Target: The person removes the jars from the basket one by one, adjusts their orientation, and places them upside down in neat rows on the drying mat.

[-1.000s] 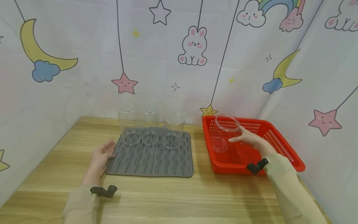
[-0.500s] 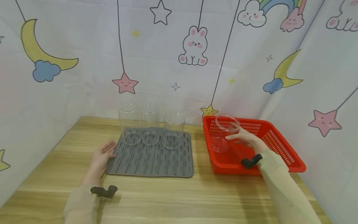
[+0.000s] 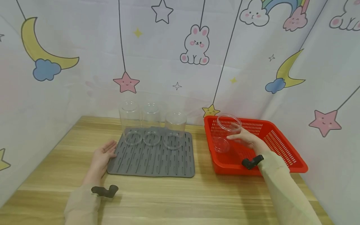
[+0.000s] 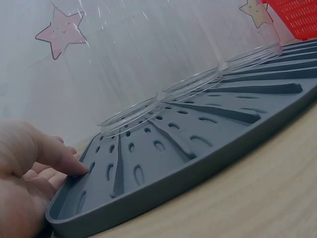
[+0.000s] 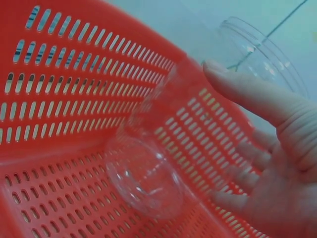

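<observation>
In the head view, my right hand [image 3: 247, 139] is at a clear jar [image 3: 221, 145] standing mouth up in the red basket [image 3: 233, 168]. The right wrist view shows the thumb on the near side of the jar [image 5: 143, 178] and the fingers round its other side, seen through the wall. My left hand [image 3: 102, 157] lies at the left edge of a grey drying mat [image 3: 152, 161]. Its thumb rests on the mat's rim, with the other fingers extended beside it. Three clear jars [image 3: 172, 147] stand upside down in a row on the mat's back half.
The wooden table [image 3: 168, 200] carries both mat and basket, with a gap between them. A patterned cloth [image 3: 157, 56] hangs close behind. The basket has raised, slotted walls [image 5: 89, 64]. Black cameras sit on both wrists.
My right hand has moved a little left, its fingers farther round the jar in the basket. The left hand, mat and three upside-down jars have stayed put.
</observation>
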`<act>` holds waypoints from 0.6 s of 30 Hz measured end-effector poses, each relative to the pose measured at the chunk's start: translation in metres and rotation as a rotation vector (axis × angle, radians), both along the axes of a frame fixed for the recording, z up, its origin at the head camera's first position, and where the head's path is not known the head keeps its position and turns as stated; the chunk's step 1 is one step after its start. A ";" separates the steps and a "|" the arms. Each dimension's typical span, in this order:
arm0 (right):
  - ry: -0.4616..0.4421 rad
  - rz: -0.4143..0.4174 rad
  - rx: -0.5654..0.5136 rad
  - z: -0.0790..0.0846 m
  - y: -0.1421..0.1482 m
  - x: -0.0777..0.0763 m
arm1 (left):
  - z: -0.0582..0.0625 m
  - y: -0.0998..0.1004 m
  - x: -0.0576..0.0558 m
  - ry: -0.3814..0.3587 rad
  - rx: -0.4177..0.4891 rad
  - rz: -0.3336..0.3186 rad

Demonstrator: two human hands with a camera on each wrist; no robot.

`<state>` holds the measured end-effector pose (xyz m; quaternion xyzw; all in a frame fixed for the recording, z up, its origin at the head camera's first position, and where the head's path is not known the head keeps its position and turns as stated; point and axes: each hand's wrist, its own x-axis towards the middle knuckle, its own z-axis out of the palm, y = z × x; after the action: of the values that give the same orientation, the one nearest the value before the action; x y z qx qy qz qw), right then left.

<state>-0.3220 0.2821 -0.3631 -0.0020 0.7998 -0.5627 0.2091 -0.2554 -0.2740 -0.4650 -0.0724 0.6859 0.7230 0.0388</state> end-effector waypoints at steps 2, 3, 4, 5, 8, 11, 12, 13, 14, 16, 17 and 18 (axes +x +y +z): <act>0.008 -0.007 -0.004 0.000 -0.001 0.001 | 0.000 0.000 0.000 -0.003 0.004 0.004; 0.012 -0.010 -0.004 0.000 -0.002 0.001 | 0.000 0.000 0.000 -0.003 0.006 0.006; 0.016 -0.012 -0.005 0.001 -0.002 0.001 | 0.000 0.000 0.000 -0.004 0.009 0.007; 0.019 -0.013 -0.003 0.001 -0.003 0.002 | 0.001 0.000 0.000 -0.005 0.012 0.009; 0.015 -0.040 0.008 0.002 -0.003 0.002 | 0.001 0.000 0.000 -0.007 0.023 0.014; 0.014 -0.070 0.026 0.005 -0.003 0.004 | 0.002 -0.001 0.000 -0.008 0.041 0.012; 0.013 -0.089 0.030 0.006 -0.003 0.005 | 0.002 -0.002 0.000 -0.007 0.051 0.011; 0.018 -0.100 0.035 0.007 -0.003 0.006 | 0.002 -0.002 0.000 -0.005 0.065 0.010; 0.024 -0.112 0.031 0.009 -0.004 0.008 | 0.002 -0.003 0.000 -0.004 0.079 0.012; 0.037 -0.141 0.022 0.012 -0.006 0.010 | 0.002 -0.005 0.001 -0.004 0.112 0.013; 0.042 -0.159 0.013 0.014 -0.007 0.012 | 0.002 -0.006 0.001 -0.005 0.134 0.014; 0.047 -0.175 0.007 0.017 -0.008 0.014 | 0.002 -0.007 0.001 -0.005 0.156 0.015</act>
<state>-0.3084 0.2741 -0.3466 0.0556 0.8035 -0.5759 0.1402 -0.2539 -0.2806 -0.4626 -0.0759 0.6268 0.7744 0.0405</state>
